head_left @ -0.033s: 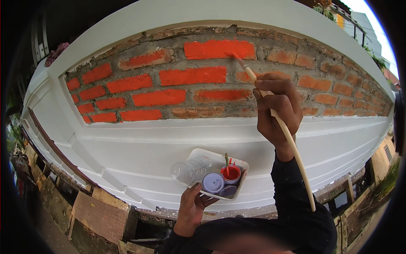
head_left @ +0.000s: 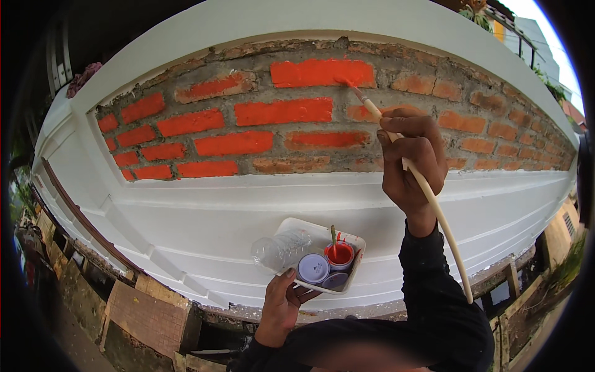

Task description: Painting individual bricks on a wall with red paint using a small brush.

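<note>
My right hand [head_left: 414, 161] grips a long, pale-handled paintbrush [head_left: 437, 208] between thumb and fingers. The brush's tip touches the right part of a bright red-orange brick [head_left: 310, 73] in the top row. Lower down, my left hand [head_left: 280, 312] holds a white plastic tray [head_left: 319, 230] by its near edge, thumb on the rim. In the tray stand an open tin of red paint [head_left: 338, 254] with a thin stick in it and a tin with a pale lid [head_left: 313, 268]. A loose round lid [head_left: 335, 282] lies beside them. A clear plastic bottle [head_left: 277, 251] leans over the tray's left side.
The brick panel [head_left: 462, 122] is set into a white wall [head_left: 186, 214] with stepped mouldings. Bricks on the left are mostly bright red; those on the right are dull orange with grey mortar. Below run paving slabs [head_left: 149, 316] and dark gaps. Plants and a railing show at upper right.
My right hand and the brush have shifted slightly to the right, with the tip still on the same brick. My left hand and the tray are almost unmoved.
</note>
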`<state>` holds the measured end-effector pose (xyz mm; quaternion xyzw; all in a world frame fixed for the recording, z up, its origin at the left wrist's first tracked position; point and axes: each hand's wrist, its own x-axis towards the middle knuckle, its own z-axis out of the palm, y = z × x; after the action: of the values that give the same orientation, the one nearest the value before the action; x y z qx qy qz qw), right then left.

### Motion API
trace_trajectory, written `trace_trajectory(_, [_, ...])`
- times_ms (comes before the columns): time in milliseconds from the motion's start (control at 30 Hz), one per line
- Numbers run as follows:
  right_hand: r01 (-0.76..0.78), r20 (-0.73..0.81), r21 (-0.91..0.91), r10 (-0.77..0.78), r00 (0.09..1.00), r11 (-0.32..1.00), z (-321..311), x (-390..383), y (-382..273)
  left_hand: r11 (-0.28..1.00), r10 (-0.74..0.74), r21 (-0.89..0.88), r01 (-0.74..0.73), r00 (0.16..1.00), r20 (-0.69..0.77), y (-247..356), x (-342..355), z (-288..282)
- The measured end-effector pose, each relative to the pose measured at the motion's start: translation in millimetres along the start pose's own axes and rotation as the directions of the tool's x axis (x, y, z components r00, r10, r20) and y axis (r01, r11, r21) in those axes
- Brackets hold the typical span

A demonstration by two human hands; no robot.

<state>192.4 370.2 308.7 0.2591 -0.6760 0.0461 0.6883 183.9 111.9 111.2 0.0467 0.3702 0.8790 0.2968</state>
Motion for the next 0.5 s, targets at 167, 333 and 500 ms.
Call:
trace_trajectory(167, [-0.012, -0.106, 0.039, 0.017, 0.994, 0.999, -5.3, -1.5, -6.1, 1.0, -0.012, 0.02, 0.012, 1.0, 0.0, -0.7, -2.0, 2.8])
trace_trajectory(333, [-0.025, -0.026, -0.015, 0.024, 0.999, 1.0, -3.9, -0.6, -0.9, 1.0, -0.008, 0.018, 0.008, 1.0, -0.01, -1.0, -0.8, 2.0])
trace_trajectory(500, [-0.002, -0.076, 0.088, 0.009, 0.997, 0.996, -2.4, -0.8, -7.5, 1.0, -0.014, 0.026, 0.014, 1.0, -0.007, -2.6, -1.5, 1.3])
